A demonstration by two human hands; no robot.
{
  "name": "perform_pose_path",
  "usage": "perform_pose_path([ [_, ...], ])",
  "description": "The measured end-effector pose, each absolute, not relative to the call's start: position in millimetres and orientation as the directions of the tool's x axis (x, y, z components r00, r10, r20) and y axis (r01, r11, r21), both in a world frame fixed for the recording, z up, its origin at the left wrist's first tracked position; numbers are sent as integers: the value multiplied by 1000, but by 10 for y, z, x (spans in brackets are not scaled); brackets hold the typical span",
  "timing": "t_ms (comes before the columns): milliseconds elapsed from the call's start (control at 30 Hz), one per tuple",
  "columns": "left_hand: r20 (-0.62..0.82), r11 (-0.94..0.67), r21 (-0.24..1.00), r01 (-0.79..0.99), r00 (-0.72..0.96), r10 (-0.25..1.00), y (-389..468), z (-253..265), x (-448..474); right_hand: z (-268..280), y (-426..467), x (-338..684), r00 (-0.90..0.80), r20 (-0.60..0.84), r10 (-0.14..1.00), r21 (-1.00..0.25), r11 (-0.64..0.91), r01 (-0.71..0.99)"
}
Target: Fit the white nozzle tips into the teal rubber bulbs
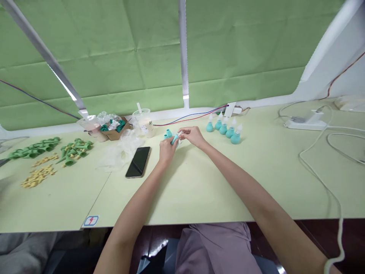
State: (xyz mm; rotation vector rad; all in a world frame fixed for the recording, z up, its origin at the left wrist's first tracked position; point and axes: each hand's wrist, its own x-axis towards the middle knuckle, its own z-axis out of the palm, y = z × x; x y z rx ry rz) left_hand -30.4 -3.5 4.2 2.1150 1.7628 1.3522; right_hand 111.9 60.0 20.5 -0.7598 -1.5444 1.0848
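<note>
My left hand (167,150) is closed around a teal rubber bulb (174,139), tilted toward the right. The fingers of my right hand (195,136) pinch a small clear tip (180,133) at the bulb's mouth. How far the tip sits in the neck is too small to make out. Just behind my left hand, more teal bulbs (169,133) stand without tips, partly covered by the fingers. To the right of my hands stand several teal bulb syringes (235,138), upright with clear pointed tips.
A phone (138,162) and crumpled plastic bag (121,150) lie left of my hands. Behind are drink cups (144,123) and a cardboard box (116,133). Green horn-shaped parts (75,150) and yellow bits (38,176) lie far left; a power strip (308,122) and cable at right.
</note>
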Motion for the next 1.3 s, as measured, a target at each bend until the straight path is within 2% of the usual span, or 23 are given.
perform_pose_path([
  [100,535,-286,643,711,-150,832,-92,61,-263,241,683,1155,75,421,904,-897,427,-115],
  [167,563,-290,656,697,-196,803,-122,82,-243,240,746,1233,150,440,886,-886,455,-88],
  [233,606,-309,674,671,-264,750,-128,105,-255,201,768,1300,91,458,884,-889,454,56],
  [300,629,-319,709,628,-360,689,-104,116,-312,137,738,1310,-8,475,880,-835,454,311],
  [400,635,-287,738,610,-484,603,-27,91,-467,56,643,1216,-173,500,849,-615,488,619],
  [467,635,-234,736,635,-528,564,37,46,-584,26,587,1119,-277,519,809,-467,540,700],
  [600,607,-129,744,656,-582,541,150,-64,-761,-16,521,958,-427,551,717,-289,645,708],
  [967,543,-51,754,655,-578,610,210,-118,-797,-108,437,787,-505,513,694,-89,628,773],
  [1133,526,-28,745,666,-561,639,207,-122,-793,-151,444,765,-498,547,673,-70,630,774],
  [1300,509,2,737,676,-556,658,221,-130,-819,-181,473,771,-438,585,682,-131,613,779],
])
